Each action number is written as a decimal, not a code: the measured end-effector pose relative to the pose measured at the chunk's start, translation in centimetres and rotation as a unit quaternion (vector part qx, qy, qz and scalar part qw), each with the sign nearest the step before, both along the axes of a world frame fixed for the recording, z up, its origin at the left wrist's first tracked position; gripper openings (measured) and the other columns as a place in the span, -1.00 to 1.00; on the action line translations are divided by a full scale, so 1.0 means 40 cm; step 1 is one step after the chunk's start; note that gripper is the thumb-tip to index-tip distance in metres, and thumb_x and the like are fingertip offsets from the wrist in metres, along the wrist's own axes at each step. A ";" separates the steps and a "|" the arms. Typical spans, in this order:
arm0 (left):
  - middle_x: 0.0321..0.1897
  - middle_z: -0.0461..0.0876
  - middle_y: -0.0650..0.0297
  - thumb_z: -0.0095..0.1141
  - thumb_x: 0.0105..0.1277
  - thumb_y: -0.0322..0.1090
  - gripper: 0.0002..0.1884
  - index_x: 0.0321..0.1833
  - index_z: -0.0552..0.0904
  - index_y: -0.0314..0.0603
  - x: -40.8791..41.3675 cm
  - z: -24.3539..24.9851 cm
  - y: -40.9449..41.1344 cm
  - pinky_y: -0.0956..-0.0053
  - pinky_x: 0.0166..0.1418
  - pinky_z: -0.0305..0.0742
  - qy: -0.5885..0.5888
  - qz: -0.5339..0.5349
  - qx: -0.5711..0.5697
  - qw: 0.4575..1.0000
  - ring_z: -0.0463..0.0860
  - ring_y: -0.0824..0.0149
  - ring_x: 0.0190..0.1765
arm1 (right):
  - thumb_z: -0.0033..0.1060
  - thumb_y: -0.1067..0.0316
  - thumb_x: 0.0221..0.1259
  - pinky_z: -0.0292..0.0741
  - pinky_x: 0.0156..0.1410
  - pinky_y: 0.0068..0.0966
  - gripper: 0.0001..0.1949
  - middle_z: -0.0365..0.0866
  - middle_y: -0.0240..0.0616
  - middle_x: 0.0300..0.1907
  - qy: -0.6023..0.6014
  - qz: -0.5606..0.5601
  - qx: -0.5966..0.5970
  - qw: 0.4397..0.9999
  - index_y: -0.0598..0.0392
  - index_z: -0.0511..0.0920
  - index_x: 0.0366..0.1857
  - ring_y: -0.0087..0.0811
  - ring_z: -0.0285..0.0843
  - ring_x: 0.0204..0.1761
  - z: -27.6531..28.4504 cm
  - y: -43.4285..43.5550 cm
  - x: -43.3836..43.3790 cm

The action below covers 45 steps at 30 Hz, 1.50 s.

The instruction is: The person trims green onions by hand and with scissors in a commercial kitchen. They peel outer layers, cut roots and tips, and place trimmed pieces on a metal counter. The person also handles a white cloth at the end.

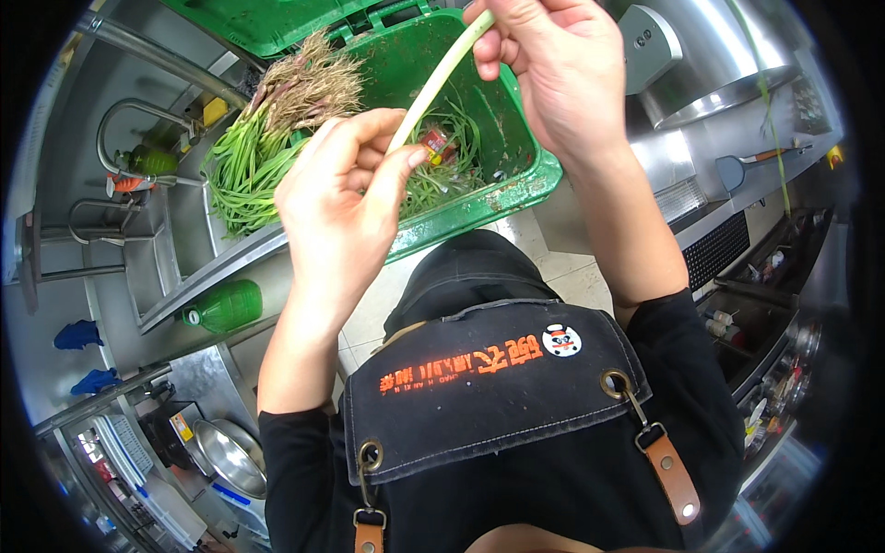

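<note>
Both hands hold one pale green-white stalk (pixel 448 69), apparently green garlic or a scallion, slanting above an open green waste bin (pixel 477 214). My left hand (pixel 342 186) pinches its lower end between thumb and fingers. Higher up, my right hand (pixel 563 76) grips the stalk near the picture's top edge, where its far end is out of view. Inside the bin lie green leaf trimmings (pixel 442 186) and a red packet (pixel 435 142). Left of the bin, a bundle of similar stalks (pixel 259 159) with dry brown roots rests on the sink edge, partly behind my left hand.
A steel sink (pixel 159 256) with curved taps stands at left, a green plastic bottle (pixel 231 305) below it. The bin's lid (pixel 256 21) is tipped back. At right are a steel counter, a spatula (pixel 733 169) and a thin green strand (pixel 764 90). Steel bowls (pixel 228 453) sit lower left.
</note>
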<state>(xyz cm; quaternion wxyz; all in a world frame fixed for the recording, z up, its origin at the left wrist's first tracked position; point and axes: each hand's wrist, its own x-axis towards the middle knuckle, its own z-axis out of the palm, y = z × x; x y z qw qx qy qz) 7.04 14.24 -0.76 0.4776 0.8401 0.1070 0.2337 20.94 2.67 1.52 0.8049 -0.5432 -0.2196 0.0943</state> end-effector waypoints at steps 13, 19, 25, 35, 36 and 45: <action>-0.30 0.70 -0.03 0.08 0.37 -0.48 -0.78 -0.02 0.60 -0.50 -0.048 0.035 -0.024 0.45 -0.25 0.66 -0.014 -0.092 -0.242 0.966 0.71 0.26 -0.36 | 0.00 0.32 0.42 0.41 -0.55 -0.67 -0.76 0.58 -0.19 -0.36 0.036 0.140 0.116 0.983 0.34 0.48 -0.10 -0.57 0.46 -0.59 -0.016 -0.043 0.023; -0.34 0.68 0.08 -0.01 0.45 -0.35 -0.72 0.04 0.54 -0.46 -0.019 0.021 -0.018 0.52 -0.36 0.59 -0.011 -0.098 -0.314 0.944 0.65 0.36 -0.43 | 0.14 0.29 0.35 0.38 -0.62 -0.67 -0.79 0.60 -0.18 -0.44 0.035 0.112 0.014 0.993 0.26 0.53 -0.19 -0.55 0.43 -0.68 0.008 -0.029 -0.029; -0.52 0.45 0.45 -0.06 0.48 -0.31 -0.75 0.08 0.58 -0.25 0.043 -0.069 0.036 0.77 -0.54 0.08 0.112 -0.066 -0.227 0.965 0.24 0.67 -0.58 | 0.19 0.25 0.32 0.42 -0.38 -0.63 -0.79 0.61 -0.26 -0.46 -0.223 0.027 -0.244 0.943 0.18 0.55 -0.16 -0.62 0.49 -0.48 -0.253 -0.101 -0.017; -0.16 0.59 0.22 -0.07 0.38 -0.46 -0.49 0.38 0.26 -0.47 0.073 -0.181 0.061 0.69 -0.32 0.36 0.159 -0.134 -0.466 0.860 0.42 0.55 -0.38 | -0.09 0.56 0.15 0.41 0.14 -0.16 -0.63 0.47 0.16 -0.02 -0.092 -0.293 -0.747 0.590 0.30 0.41 0.09 0.06 0.45 0.02 -0.934 -0.918 -0.131; -0.14 0.59 0.19 -0.07 0.38 -0.47 -0.51 0.36 0.29 -0.48 0.095 -0.169 0.044 0.65 -0.27 0.39 0.144 -0.143 -0.478 0.854 0.46 0.50 -0.32 | -0.03 0.50 0.15 0.41 0.12 -0.15 -0.64 0.48 0.14 -0.03 -0.120 -0.280 -0.752 0.584 0.27 0.43 0.07 0.06 0.45 0.01 -0.939 -0.952 -0.129; -0.17 0.65 0.14 -0.01 0.40 -0.44 -0.62 0.25 0.43 -0.44 0.124 -0.084 0.005 0.60 -0.26 0.53 0.088 -0.157 -0.413 0.893 0.59 0.43 -0.35 | 0.16 0.45 0.03 0.56 -0.21 -0.31 -0.67 0.57 -0.13 -0.35 0.074 -0.011 -0.761 0.644 0.21 0.48 -0.06 -0.16 0.59 -0.37 -0.822 -1.003 -0.020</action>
